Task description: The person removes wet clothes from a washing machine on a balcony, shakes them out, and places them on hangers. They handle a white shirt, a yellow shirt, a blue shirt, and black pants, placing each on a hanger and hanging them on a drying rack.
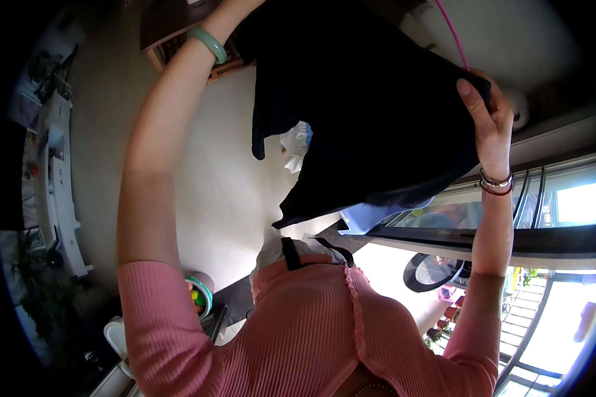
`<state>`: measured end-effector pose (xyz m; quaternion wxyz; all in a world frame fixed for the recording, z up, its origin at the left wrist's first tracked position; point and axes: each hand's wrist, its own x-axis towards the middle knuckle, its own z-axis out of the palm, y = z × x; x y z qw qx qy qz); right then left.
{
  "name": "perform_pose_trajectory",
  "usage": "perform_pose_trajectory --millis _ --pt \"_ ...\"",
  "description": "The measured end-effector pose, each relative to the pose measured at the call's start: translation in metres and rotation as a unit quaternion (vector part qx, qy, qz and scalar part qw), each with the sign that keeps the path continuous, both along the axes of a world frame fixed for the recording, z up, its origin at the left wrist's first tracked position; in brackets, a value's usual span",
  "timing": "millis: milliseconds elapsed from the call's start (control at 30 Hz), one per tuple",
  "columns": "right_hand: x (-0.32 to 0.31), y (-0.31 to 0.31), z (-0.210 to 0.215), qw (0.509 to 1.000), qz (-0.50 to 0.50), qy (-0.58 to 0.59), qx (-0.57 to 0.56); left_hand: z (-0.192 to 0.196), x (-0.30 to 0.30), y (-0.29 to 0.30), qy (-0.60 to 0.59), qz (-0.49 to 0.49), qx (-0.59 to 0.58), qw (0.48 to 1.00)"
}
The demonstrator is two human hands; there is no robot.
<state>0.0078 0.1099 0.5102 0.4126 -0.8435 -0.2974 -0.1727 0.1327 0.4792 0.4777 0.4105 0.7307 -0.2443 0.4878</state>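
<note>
Dark garment (371, 112) hangs clamped in the right hand's (487, 116) grip; left hand's grip hidden.

Single head-worn fisheye view, looking from the wearer's head down along the chest and out over both raised arms. The pink top (311, 331) is filling the lower centre at very close range. Floor (218, 178) and window frame (510, 231) are bending toward the rim (wide-lens distortion). No second view is overlapping.
</note>
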Motion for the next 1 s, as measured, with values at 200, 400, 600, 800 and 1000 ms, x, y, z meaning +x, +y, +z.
perform_pose_trajectory --millis 200,400,600,800,1000 --pt "0.014 0.057 -0.031 0.999 -0.002 -0.014 -0.034 -0.179 -0.048 0.026 0.254 -0.006 -0.445 0.859" --pt "0.032 0.095 -0.071 0.999 0.033 -0.004 0.032 -0.432 -0.208 -0.068 0.532 -0.031 -0.744 0.404" --pt "0.043 0.115 -0.098 1.0 -0.01 -0.005 0.022 -0.455 -0.245 -0.191 0.59 -0.151 -0.781 0.14" --pt "0.064 0.105 -0.123 0.992 -0.022 0.043 0.113 -0.435 -0.172 -0.199 0.396 -0.177 -0.895 0.107" --pt "0.109 0.047 -0.154 0.986 -0.08 0.033 0.142 -0.474 -0.104 -0.189 0.382 -0.173 -0.877 0.234"
